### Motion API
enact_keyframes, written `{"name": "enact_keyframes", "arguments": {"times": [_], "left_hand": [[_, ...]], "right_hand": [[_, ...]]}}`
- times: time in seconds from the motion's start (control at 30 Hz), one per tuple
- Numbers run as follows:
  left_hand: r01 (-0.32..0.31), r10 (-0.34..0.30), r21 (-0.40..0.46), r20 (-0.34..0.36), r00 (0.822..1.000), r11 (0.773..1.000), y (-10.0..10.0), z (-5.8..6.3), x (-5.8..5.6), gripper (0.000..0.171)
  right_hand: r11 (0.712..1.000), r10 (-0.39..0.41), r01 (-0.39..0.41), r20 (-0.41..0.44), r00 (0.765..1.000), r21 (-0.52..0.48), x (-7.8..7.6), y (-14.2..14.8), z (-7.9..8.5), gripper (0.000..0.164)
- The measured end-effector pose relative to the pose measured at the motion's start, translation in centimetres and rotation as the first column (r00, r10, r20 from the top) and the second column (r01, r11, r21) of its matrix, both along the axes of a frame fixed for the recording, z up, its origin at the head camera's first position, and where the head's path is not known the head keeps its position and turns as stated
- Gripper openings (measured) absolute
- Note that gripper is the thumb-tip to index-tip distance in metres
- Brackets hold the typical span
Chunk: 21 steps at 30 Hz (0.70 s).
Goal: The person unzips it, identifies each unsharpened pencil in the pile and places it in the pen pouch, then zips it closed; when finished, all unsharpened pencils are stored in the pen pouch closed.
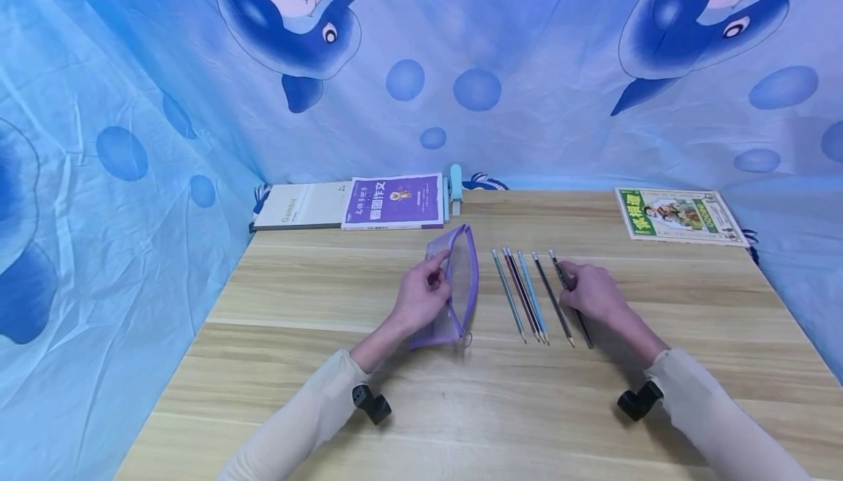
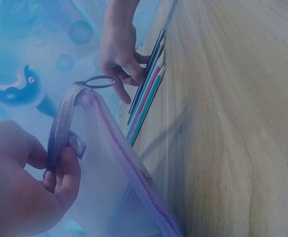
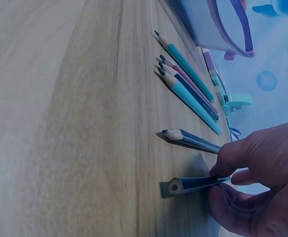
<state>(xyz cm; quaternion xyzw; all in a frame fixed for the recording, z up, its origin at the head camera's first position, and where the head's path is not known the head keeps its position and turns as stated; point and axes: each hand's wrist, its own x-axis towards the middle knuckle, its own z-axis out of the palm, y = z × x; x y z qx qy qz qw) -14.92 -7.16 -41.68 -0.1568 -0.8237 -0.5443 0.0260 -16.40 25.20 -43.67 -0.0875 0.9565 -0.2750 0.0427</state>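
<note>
My left hand point(image 1: 423, 294) pinches one side of the mouth of a see-through pencil pouch point(image 1: 473, 276) with a purple zip edge. The pouch gapes toward the right, and a ring hangs at its near corner. Further right, my right hand point(image 1: 596, 294) pinches the rightmost dark pencil point(image 1: 582, 329) between thumb and fingers. In the right wrist view, that pencil's near end point(image 3: 175, 186) is blunt and close to the tabletop. Beside it lie a black pencil point(image 1: 552, 298), a blue pencil point(image 1: 533, 294), dark reddish pencils point(image 1: 520, 292) and a teal pencil point(image 1: 508, 294), tips toward me.
At the back left are a pale Gambit book point(image 1: 299, 203) and a purple book point(image 1: 395, 203). A light-blue stapler-like item point(image 1: 456, 183) stands next to them. A green-and-white booklet point(image 1: 681, 216) lies at the back right of the wooden table point(image 1: 500, 422). A dolphin-print curtain hangs behind.
</note>
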Motion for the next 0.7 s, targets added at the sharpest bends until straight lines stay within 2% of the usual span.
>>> {"name": "enact_keyframes", "arguments": {"times": [0.2, 0.37, 0.47, 0.7], "left_hand": [[0.003, -0.003, 0.002, 0.002, 1.0, 1.0, 0.0, 0.0, 0.0, 0.059], [0.003, -0.003, 0.005, 0.004, 1.0, 1.0, 0.0, 0.1, 0.1, 0.059], [0.004, -0.004, 0.009, 0.004, 1.0, 1.0, -0.1, 0.2, 0.0, 0.059], [-0.002, 0.002, -0.002, 0.012, 1.0, 1.0, -0.1, 0.2, -0.1, 0.059]], "right_hand": [[0.999, 0.009, -0.01, -0.019, 1.0, -0.035, 0.2, 0.2, 0.1, 0.072], [0.99, 0.013, -0.02, -0.051, 0.999, -0.139, 0.3, -0.2, 0.6, 0.07], [0.974, -0.004, -0.008, -0.051, 0.999, -0.227, 0.2, -0.6, 1.0, 0.069], [0.908, -0.041, 0.043, 0.015, 0.999, -0.417, 0.1, -2.2, 2.3, 0.077]]}}
